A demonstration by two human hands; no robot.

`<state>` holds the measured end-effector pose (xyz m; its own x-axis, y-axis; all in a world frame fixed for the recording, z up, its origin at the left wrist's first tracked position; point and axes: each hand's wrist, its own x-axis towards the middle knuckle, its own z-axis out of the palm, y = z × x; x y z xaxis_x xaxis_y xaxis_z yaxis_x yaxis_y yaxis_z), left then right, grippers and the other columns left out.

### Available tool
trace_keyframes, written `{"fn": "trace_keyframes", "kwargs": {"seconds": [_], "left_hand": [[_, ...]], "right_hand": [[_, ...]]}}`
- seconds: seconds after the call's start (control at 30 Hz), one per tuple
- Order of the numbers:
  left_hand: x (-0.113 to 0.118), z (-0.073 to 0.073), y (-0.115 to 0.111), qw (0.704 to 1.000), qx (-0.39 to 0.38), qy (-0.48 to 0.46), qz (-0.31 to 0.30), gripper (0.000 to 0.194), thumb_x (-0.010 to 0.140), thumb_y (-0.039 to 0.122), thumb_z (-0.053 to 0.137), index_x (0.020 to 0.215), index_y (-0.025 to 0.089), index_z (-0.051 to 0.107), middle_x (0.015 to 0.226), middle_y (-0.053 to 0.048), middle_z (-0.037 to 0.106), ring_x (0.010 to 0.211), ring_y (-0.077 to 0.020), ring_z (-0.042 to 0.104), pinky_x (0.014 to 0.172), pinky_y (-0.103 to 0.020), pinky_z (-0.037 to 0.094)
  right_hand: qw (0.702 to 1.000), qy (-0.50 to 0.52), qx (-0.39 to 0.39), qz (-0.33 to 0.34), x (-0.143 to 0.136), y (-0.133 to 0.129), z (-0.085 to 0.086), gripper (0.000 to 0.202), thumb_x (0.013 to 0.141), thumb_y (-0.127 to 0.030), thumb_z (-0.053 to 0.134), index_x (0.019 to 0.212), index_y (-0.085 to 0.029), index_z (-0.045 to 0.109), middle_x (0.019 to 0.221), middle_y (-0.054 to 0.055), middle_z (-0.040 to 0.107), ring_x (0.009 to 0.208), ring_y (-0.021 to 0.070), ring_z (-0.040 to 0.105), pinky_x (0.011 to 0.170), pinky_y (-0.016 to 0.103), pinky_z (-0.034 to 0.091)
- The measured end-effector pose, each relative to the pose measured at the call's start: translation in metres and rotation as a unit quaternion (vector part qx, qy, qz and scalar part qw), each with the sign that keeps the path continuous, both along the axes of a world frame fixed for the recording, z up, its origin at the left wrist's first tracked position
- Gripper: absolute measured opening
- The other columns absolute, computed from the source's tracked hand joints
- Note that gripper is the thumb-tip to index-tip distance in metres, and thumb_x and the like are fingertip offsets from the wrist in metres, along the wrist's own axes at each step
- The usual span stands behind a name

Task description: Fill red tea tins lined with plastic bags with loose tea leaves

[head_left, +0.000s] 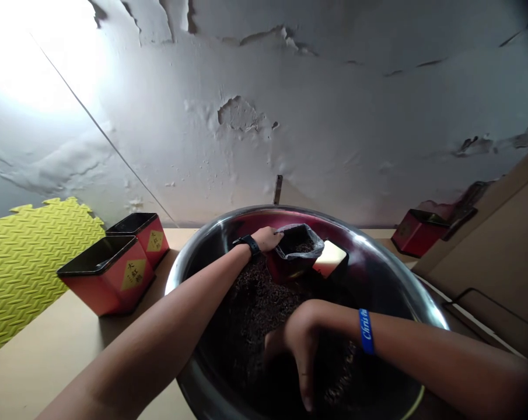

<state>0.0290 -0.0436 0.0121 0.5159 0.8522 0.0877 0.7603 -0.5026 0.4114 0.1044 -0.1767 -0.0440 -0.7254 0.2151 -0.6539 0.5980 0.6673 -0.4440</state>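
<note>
A wide metal basin point(189, 245) holds dark, loose, twisted leaves that look like tea point(264, 291). My left hand point(268, 238), with a black band at the wrist, grips the rim of a red tin point(290, 267) inside the basin. A clear plastic bag point(318, 245) lines that tin, and some leaves show in it. My right hand point(301, 338) reaches down into the leaves, thumb and fingers spread apart; some fingertips are hidden in shadow. Beside the held tin lies a box-like piece with a bright face point(330, 258).
Left of the basin, two red tins with yellow labels stand on the wooden table point(27, 373): a nearer tin point(115, 280) and a farther tin point(152, 239). At right are another red tin point(415, 233) and a cardboard box point(491, 245). A peeling wall point(334, 128) rises behind.
</note>
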Motion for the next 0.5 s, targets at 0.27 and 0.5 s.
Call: {"fn": "trace_keyframes", "kwargs": {"seconds": [0.27,0.5], "left_hand": [[0.001,-0.001,0.004,0.999,-0.030,-0.014,-0.001,0.039,0.083,0.040,0.033,0.084,0.013,0.062,0.078,-0.007,0.064,0.061,-0.0132,0.058,0.056,-0.019,0.042],[0.001,0.003,-0.001,1.000,-0.005,0.001,-0.011,0.041,0.083,0.040,0.032,0.087,0.012,0.062,0.080,-0.009,0.064,0.068,-0.0159,0.058,0.060,-0.022,0.042]], "right_hand": [[0.993,0.100,-0.024,-0.065,0.014,0.003,0.037,0.049,0.060,-0.036,0.065,0.105,-0.020,0.057,0.107,0.001,0.058,0.095,0.0166,0.053,0.077,0.021,0.040],[0.957,0.253,0.041,-0.138,0.037,0.018,0.086,0.034,0.068,-0.027,0.059,0.101,-0.018,0.057,0.099,0.001,0.058,0.092,0.0144,0.051,0.082,0.023,0.037]]}}
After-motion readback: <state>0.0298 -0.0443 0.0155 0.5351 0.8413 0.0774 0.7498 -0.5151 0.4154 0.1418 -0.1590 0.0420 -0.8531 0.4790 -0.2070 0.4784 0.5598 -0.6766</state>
